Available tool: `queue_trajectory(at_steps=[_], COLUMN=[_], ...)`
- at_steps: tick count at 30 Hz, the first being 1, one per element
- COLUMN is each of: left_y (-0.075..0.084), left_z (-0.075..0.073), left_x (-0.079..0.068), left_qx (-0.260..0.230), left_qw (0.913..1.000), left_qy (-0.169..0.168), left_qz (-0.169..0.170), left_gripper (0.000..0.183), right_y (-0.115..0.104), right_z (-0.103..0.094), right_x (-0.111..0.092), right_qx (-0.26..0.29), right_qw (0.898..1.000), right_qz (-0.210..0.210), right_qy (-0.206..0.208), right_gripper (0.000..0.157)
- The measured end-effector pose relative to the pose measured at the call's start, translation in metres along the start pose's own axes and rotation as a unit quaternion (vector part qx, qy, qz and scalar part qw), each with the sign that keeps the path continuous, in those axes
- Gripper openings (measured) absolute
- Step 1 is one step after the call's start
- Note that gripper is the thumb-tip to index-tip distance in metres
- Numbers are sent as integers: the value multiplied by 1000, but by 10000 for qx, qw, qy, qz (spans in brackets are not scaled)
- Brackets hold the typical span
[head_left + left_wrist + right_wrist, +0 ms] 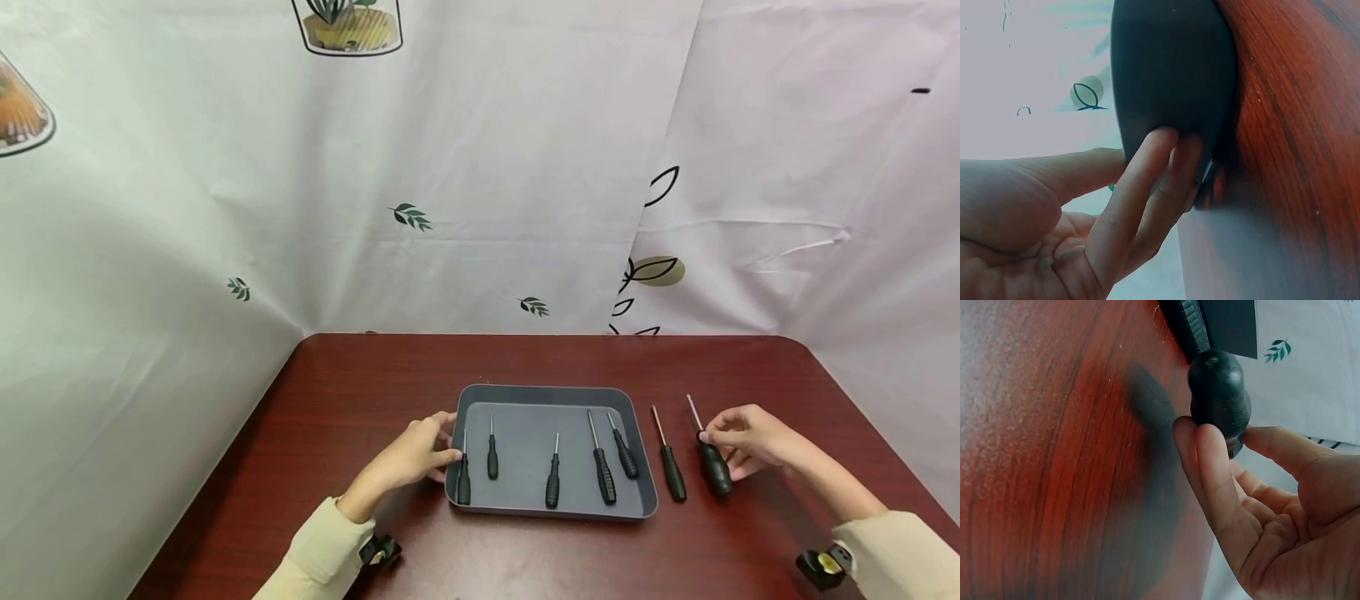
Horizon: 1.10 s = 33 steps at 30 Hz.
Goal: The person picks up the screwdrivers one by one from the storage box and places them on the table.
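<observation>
At the left wall of a grey tray, my left hand pinches the rim. Its thumb lies over the edge and its fingers press the outer side. Several black-handled screwdrivers lie in the tray, among them one by the left wall and a longer one toward the right. My right hand grips a thick-handled screwdriver to the right of the tray, its shaft pointing away from me. In the right wrist view, thumb and fingers pinch the bulging black handle near its shaft end.
Between the tray and my right hand lies another black-handled screwdriver. The dark red wooden table has rounded far corners. White patterned cloth hangs behind it and along its sides.
</observation>
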<state>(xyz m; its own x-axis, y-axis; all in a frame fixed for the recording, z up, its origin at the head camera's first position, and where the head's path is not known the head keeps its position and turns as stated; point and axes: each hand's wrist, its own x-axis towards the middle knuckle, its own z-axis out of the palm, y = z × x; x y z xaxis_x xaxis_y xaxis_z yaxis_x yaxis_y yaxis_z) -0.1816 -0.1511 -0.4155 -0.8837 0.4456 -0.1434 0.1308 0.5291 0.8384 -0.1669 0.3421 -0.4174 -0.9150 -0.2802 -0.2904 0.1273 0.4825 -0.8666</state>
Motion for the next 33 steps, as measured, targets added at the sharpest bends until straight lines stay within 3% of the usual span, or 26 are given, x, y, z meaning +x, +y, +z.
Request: queue_trajectory(at_steps=[33], left_y=[0], left_z=[0], left_x=[-3], left_qx=[-28], left_qw=[10000], left_qy=[-21], left_qz=[-3], left_gripper=[62], right_y=[5], right_z=[4], right_x=[5], right_qx=[-378], right_qw=[9968], right_qz=[309], right_qy=[632], right_gripper=[14])
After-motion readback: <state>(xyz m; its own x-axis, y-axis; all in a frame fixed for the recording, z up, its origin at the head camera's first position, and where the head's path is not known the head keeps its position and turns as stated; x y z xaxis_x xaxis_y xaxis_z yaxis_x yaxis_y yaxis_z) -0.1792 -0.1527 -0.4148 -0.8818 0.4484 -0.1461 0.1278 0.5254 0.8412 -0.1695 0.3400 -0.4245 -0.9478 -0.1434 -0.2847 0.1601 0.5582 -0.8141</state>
